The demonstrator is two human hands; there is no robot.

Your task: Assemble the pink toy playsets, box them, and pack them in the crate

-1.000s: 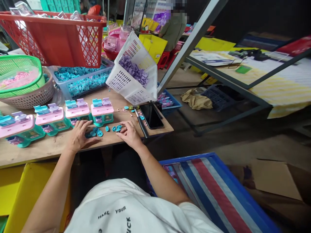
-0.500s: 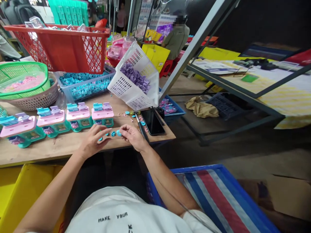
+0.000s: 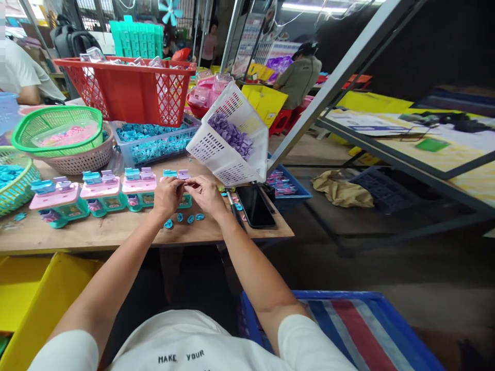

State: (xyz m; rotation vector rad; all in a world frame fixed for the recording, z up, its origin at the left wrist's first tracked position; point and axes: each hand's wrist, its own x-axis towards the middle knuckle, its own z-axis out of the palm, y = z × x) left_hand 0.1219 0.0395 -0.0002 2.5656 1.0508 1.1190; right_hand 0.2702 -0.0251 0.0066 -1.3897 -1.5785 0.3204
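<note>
Head view: rounded blue plastic pieces [image 3: 191,219] on wooden tabletop [image 3: 127,228]

Head-worn view (single camera), facing forward and down, worktop [image 3: 96,234] near

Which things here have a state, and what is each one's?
Left hand: grip curled, contents unclear.
Right hand: grip near the left's, contents unclear.
Toys: upright in a row, one partly hidden.
Blue pieces: loose on the table.
Phone: lying flat, screen dark.
White basket: tilted, purple pieces inside.
Red basket: clear pieces reach above rim.
</note>
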